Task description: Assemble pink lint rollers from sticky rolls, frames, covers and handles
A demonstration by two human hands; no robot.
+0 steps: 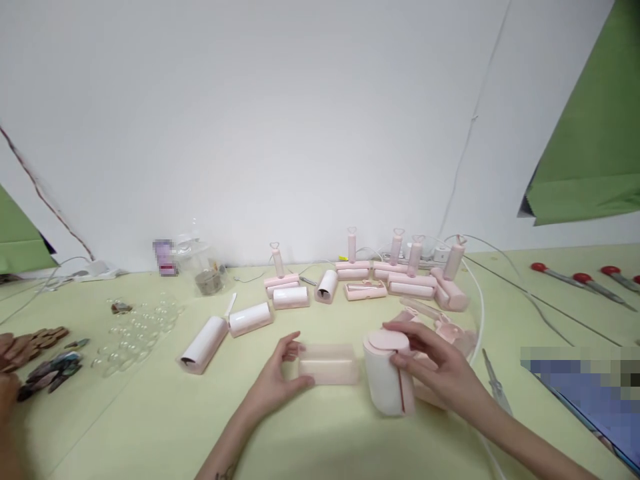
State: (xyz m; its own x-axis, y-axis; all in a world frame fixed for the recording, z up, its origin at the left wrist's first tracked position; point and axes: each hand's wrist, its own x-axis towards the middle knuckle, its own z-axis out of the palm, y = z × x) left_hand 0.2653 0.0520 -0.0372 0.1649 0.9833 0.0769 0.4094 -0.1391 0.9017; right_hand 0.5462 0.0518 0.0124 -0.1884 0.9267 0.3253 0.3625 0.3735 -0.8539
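Note:
My left hand (277, 373) is closed around the left end of a translucent pink box-shaped cover (330, 365), which rests on the table. In my right hand (433, 357) is a white roll with a pink end cap (387, 373), tilted upright just right of the cover. Thumb and fingers grip it near its top, and a dark red slit runs down its side. Behind my right hand lie more pink plastic parts (457, 333), partly hidden by it. White rolls in pink shells, such as one roll (250, 319), lie beyond my left hand.
Pink lint rollers with heart-topped handles (352, 247) stand along the back. Red-handled screwdrivers (555, 273) lie far right, a clear screwdriver (497, 383) nearer. A white cable (483, 307) crosses the right side. At far left, another person's hand (6, 397) is beside dark flat pieces (50, 377).

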